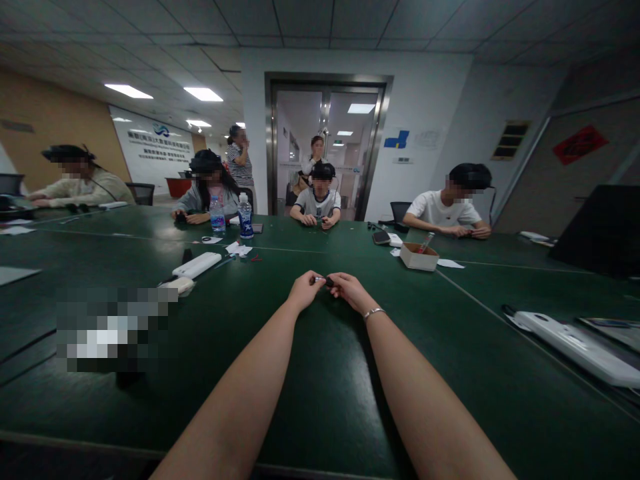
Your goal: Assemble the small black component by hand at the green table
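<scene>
Both my arms reach out over the green table (325, 373), and my two hands meet near its middle. My left hand (304, 291) is closed in a pinch around a small piece with a silvery glint (316, 280), too tiny to name. Against it, my right hand (349, 291) grips a small black object (329, 282) between thumb and fingers. The two pieces touch or nearly touch; whether they are joined I cannot tell. A silver bracelet (374, 312) circles my right wrist.
A cardboard box (419, 257) stands ahead on the right, a white power strip (575, 343) farther right. On the left lie another white strip (197, 265) and paper scraps (239, 249). Bottles (245, 217) stand beyond. Several people sit across the table, headgear on.
</scene>
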Demonstrator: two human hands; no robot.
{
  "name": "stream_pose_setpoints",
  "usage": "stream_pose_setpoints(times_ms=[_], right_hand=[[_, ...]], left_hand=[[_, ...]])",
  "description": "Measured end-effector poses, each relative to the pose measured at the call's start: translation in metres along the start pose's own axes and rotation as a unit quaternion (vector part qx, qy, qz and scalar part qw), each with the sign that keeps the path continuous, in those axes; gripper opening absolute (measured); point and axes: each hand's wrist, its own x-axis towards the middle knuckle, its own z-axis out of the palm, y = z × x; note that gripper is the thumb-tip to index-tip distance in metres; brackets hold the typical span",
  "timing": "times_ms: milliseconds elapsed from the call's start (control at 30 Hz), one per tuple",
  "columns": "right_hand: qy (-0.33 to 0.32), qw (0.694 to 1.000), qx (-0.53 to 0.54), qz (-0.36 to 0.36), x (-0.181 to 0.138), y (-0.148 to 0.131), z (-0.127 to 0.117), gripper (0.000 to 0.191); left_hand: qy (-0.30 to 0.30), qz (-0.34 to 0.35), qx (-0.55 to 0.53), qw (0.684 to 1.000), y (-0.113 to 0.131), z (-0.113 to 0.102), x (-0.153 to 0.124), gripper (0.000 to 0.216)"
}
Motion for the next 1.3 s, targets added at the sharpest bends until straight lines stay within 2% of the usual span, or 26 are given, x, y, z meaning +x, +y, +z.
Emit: stream_pose_setpoints(times_ms=[267, 733, 1067, 1300], right_hand=[[-0.001, 1.000, 0.018, 0.015, -0.005, -0.005, 0.002, 0.007], [-0.005, 0.999, 0.030, 0.009, -0.004, -0.002, -0.003, 0.017], [0.009, 0.999, 0.040, 0.018, -0.006, -0.005, 0.000, 0.012], [0.005, 0.999, 0.037, 0.021, -0.006, -0.005, -0.001, 0.010]], left_hand=[[-0.008, -0.021, -0.007, 1.000, -0.001, 0.000, 0.002, 0.029], [-0.005, -0.037, 0.025, 0.999, 0.005, -0.002, 0.000, 0.039], [0.009, -0.013, -0.035, 0.999, -0.002, 0.000, 0.003, 0.027], [0.016, -0.003, -0.019, 1.000, -0.008, 0.001, 0.006, 0.019]])
